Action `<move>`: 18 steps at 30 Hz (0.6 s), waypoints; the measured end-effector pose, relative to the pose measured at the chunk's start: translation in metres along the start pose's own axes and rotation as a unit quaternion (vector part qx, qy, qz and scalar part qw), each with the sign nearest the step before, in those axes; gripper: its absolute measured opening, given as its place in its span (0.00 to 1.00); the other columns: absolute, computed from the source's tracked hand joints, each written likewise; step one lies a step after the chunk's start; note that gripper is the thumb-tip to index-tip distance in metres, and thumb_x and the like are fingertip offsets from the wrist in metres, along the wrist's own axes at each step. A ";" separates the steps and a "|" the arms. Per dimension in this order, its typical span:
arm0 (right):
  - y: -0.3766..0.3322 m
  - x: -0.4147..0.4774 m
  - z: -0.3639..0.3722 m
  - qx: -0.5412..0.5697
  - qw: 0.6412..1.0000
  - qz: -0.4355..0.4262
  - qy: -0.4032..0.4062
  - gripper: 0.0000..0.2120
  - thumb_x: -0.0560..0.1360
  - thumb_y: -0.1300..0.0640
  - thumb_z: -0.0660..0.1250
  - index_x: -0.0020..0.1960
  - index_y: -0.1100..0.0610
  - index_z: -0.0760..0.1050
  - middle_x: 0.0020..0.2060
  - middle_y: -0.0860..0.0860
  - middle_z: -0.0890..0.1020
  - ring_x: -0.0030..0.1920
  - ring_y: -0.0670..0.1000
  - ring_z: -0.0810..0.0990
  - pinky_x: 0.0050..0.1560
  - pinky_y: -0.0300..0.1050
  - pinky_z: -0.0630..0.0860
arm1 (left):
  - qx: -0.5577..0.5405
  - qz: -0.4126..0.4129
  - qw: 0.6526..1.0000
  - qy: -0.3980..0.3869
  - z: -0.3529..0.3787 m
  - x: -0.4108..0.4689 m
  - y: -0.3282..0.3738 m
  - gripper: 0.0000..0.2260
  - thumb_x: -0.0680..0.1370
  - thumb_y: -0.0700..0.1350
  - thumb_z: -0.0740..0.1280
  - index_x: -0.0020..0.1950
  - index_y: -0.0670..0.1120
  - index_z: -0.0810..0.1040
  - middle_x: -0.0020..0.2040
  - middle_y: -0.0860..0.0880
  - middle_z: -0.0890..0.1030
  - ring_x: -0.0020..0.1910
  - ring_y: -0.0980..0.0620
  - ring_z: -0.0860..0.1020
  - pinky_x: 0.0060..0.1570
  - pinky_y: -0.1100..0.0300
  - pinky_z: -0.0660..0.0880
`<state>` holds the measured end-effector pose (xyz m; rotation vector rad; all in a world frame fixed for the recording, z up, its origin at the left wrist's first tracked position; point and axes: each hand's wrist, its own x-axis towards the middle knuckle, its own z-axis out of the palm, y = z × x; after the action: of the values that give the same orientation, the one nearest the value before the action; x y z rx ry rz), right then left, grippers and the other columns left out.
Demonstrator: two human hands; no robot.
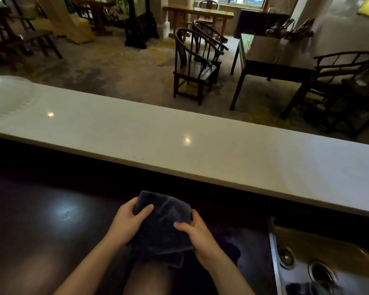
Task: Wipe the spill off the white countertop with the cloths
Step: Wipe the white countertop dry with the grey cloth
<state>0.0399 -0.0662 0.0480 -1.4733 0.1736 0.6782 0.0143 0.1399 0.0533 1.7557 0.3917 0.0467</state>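
Note:
A dark grey cloth (163,227), folded into a thick pad, hangs between both hands above the dark lower counter (41,220). My left hand (129,222) grips its left edge with the thumb on top. My right hand (197,234) grips its right edge the same way. The long white countertop (179,133) runs across the view beyond the hands, higher than the dark counter. It looks glossy, with two small light reflections, and I cannot make out a spill on it. A second dark cloth (232,251) lies partly hidden under the held one and my right arm.
A steel sink (328,262) with round fittings sits at the lower right. A ribbed translucent cover (9,99) rests on the white countertop's far left end. Beyond the countertop are wooden armchairs (196,67), a dark table (271,67) and open floor.

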 end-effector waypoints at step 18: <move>0.085 0.038 0.035 -0.299 0.951 0.054 0.059 0.26 0.77 0.58 0.67 0.72 0.50 0.62 0.61 0.55 0.80 0.58 0.54 0.82 0.57 0.46 0.81 | 0.287 -0.086 0.954 -0.013 -0.006 0.000 -0.107 0.17 0.73 0.43 0.73 0.60 0.47 0.75 0.56 0.47 0.83 0.54 0.48 0.81 0.52 0.53 0.78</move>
<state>0.0167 -0.0254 -0.0398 -2.1024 0.1482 0.7705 -0.0125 0.1638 -0.0474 2.2826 0.5793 -0.2372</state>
